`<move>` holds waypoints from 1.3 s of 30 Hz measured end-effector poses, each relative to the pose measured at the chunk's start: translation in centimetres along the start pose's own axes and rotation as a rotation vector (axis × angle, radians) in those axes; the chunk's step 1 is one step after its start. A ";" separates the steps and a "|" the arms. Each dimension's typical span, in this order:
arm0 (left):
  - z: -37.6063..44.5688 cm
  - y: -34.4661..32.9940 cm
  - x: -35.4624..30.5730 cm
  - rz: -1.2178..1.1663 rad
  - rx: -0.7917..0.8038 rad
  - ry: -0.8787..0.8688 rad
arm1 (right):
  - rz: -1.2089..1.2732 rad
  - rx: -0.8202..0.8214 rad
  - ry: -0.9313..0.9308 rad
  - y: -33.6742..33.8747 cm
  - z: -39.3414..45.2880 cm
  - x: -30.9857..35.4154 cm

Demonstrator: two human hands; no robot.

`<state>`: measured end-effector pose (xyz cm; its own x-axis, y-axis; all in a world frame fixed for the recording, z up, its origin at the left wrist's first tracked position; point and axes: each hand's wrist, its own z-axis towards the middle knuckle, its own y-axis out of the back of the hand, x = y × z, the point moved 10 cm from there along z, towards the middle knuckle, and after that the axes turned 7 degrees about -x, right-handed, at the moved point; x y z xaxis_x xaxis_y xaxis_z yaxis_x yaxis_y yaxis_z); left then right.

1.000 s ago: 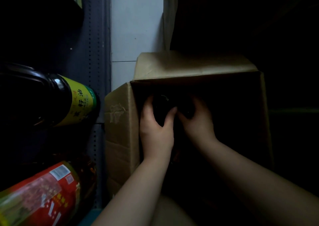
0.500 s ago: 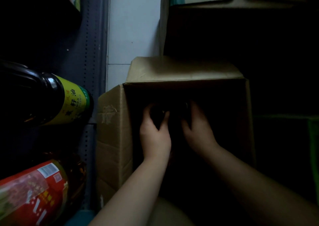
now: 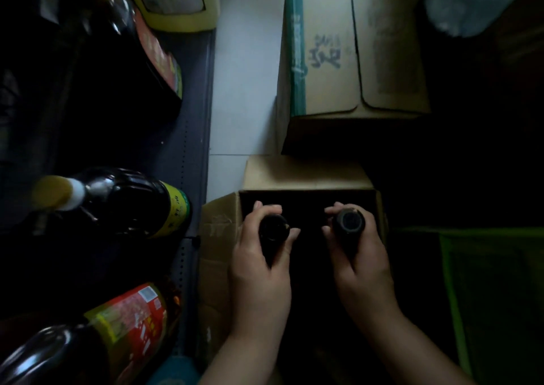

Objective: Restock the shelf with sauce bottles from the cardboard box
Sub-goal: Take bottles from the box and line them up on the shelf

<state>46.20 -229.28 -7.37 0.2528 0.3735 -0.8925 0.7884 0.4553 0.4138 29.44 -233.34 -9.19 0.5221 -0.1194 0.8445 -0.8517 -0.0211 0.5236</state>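
An open cardboard box [image 3: 219,237] sits on the floor in front of me, its inside dark. My left hand [image 3: 260,270] is wrapped around the neck of a dark sauce bottle [image 3: 273,231] held above the box's left half. A second dark sauce bottle [image 3: 349,227], round black cap facing up, is gripped in my right hand [image 3: 363,267] over the right half. The shelf [image 3: 182,137] stands to the left, with large dark bottles on it.
A yellow-capped dark bottle [image 3: 117,202] and a red-labelled bottle [image 3: 117,331] jut out from the shelf on the left. Another cardboard box [image 3: 350,58] with green tape lies beyond the open one. A green crate [image 3: 482,290] sits at right. White floor tiles [image 3: 244,90] run between.
Both hands have risen out of the box and moved apart, each bringing up a dark bottle. The view has tilted, showing more of the shelf and the far box.
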 end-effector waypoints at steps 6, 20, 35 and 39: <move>-1.1 5.6 -8.6 -0.082 -0.003 -0.088 | 0.113 -0.017 0.104 4.8 -1.3 10.9; -7.4 21.2 -32.3 -0.233 -0.060 -0.228 | 0.256 0.101 0.351 16.3 -6.8 38.7; -21.3 41.4 -59.4 -0.407 -0.394 -0.528 | 0.420 0.188 0.730 31.5 -18.4 67.6; -24.8 45.8 -62.3 -0.428 -0.492 -0.573 | 0.499 0.271 0.812 32.4 -21.2 72.7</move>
<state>52.59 -211.64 71.65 0.3383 -0.3142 -0.8870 0.5813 0.8111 -0.0656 40.76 -221.68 71.49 -0.1138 0.5384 0.8350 -0.9110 -0.3920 0.1285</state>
